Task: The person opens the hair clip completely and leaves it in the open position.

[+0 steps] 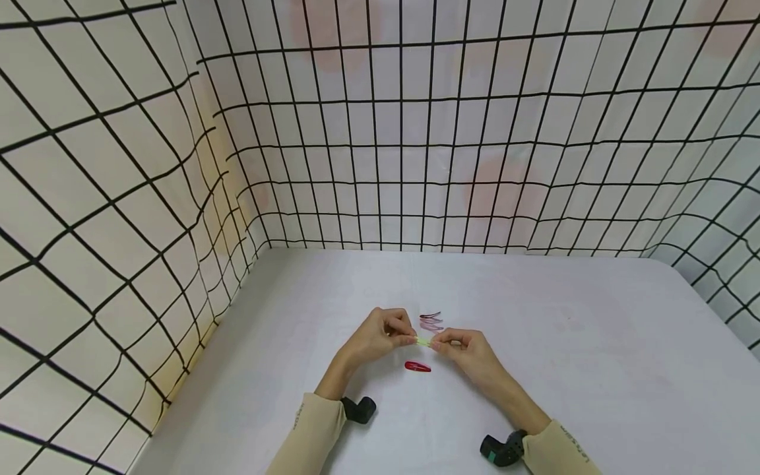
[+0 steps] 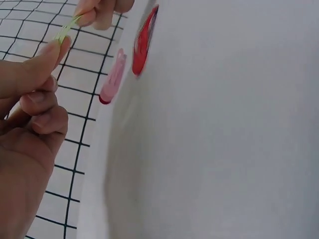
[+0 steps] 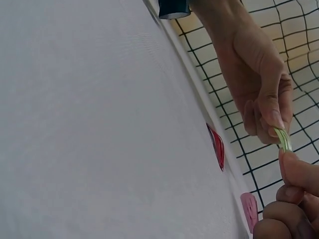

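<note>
A light green snap hair clip [image 1: 423, 342] is stretched between both hands above the white table. My left hand [image 1: 380, 335] pinches one end with thumb and finger. The other end is pinched by my right hand [image 1: 469, 355]. In the right wrist view, the green clip [image 3: 283, 140] looks slightly bent, its ends covered by fingertips. A red snap hair clip [image 1: 418, 367] lies on the table just below the hands. Beyond them, several pink hair clips [image 1: 431, 324] are set out close together, with a dark red clip [image 1: 430, 315] at their far end.
The white tabletop [image 1: 564, 330] spreads around the hands. Black grid netting [image 1: 380, 145] over pale walls encloses its back and sides. Each wrist wears a black camera, such as the left one [image 1: 359, 410], near the beige sleeves [image 1: 311, 429].
</note>
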Demonstrator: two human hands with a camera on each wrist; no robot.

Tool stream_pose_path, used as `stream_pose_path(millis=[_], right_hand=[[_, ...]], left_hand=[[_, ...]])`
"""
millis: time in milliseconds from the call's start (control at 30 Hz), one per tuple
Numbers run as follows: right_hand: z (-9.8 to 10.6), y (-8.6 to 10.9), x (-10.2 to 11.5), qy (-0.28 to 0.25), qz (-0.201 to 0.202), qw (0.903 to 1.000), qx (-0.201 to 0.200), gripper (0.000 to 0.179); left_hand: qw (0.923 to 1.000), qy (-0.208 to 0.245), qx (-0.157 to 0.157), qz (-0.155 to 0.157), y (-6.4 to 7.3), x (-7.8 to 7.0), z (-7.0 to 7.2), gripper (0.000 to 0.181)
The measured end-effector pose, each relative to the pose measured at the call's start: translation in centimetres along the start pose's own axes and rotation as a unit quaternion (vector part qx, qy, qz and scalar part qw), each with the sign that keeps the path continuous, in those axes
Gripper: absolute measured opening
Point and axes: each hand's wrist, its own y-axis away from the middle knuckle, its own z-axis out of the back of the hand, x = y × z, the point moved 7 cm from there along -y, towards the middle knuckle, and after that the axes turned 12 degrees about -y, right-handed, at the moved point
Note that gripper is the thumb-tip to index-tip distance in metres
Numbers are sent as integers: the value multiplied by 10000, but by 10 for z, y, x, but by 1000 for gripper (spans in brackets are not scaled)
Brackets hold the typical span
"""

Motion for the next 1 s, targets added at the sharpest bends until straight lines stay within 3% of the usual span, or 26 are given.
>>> stream_pose_path(millis=[133, 300, 500, 833, 1000], right_hand=[[3, 0, 0, -97, -69, 9998, -171, 22], [6, 0, -2, -127, -243, 9988, -411, 25], [6, 1, -4, -254, -494, 9975, -446, 27], [10, 2, -3, -299, -514, 9959, -676, 31], [10, 1, -4, -275, -451, 9958, -744, 27]], left_hand=[[10000, 75, -27, -33, -1, 0, 1, 7], [9998, -29, -119, 162, -2, 2, 3, 6], [9996, -89, -215, 168, -1, 2, 4, 6], [9981, -104, -578, 179, -2, 3, 9, 6], [9980, -37, -615, 130, -2, 2, 9, 8]])
